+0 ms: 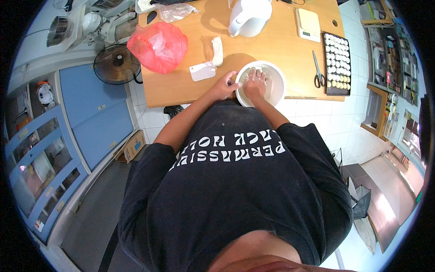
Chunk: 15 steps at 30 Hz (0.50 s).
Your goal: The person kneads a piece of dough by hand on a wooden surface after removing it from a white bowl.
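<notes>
- The white bowl (277, 86) sits at the near edge of the wooden table (281, 41). Every place here is told from this bowl.
- Far left of the bowl lies one red plastic bag (157, 46), puffed up.
- Just left of the bowl lies one flat white scraper (202, 71). Beside it is one long white lump of dough (218, 51), with its long side running away from the person.
- The left hand (225, 85) reaches in from the left of the bowl. The arm is bent at the elbow. The fingers curl on the bowl's left rim and grip it.
- The right hand (254, 83) is inside the bowl, palm down, fingers spread and pointing away from the person. It looks dusted white. I cannot tell if it grips anything.
- The bowl is round, so it has no long side. Its mouth faces up.
- Behind the bowl stands one white kettle (249, 17), its handle toward the left.
- Right of the bowl lies one pair of scissors (318, 71), tips pointing away from the person.
- Behind the scissors is one small white scale (308, 23).
- Far right of the bowl is one dark tray (336, 62) with many small pale balls in rows, too many to count. Its long side runs away from the person.
</notes>
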### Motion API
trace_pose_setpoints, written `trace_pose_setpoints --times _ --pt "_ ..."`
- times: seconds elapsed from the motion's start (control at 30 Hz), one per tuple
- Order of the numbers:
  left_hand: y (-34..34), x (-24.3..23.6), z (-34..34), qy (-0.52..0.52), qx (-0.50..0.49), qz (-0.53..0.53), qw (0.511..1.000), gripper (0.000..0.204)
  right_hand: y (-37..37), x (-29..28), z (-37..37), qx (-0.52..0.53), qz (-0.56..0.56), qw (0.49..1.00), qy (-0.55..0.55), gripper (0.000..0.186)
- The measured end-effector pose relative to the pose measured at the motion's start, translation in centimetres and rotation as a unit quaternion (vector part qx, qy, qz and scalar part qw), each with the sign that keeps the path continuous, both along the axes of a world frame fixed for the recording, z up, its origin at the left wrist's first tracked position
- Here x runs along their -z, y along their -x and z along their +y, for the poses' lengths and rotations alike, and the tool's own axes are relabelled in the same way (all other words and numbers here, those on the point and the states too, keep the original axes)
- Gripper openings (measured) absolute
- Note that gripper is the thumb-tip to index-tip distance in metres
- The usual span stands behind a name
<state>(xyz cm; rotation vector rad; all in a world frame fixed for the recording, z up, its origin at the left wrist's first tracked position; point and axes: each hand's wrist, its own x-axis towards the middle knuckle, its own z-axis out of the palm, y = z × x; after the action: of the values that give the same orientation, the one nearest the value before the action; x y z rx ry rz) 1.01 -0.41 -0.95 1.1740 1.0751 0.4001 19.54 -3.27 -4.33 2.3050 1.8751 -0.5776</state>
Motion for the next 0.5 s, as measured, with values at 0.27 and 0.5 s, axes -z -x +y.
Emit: trace_pose_setpoints --times 0.27,0.5 --pt "-0.1 -1.3 0.4 0.094 0.023 0.020 0.995 0.070 -2.1 1.3 0.1 -0.021 0.015 0.999 -0.039 0.048" --pt "0.2 -1.7 1.0 0.054 0.043 0.007 0.998 0.067 -2.7 0.2 1.5 -0.038 0.018 0.999 -0.010 0.044"
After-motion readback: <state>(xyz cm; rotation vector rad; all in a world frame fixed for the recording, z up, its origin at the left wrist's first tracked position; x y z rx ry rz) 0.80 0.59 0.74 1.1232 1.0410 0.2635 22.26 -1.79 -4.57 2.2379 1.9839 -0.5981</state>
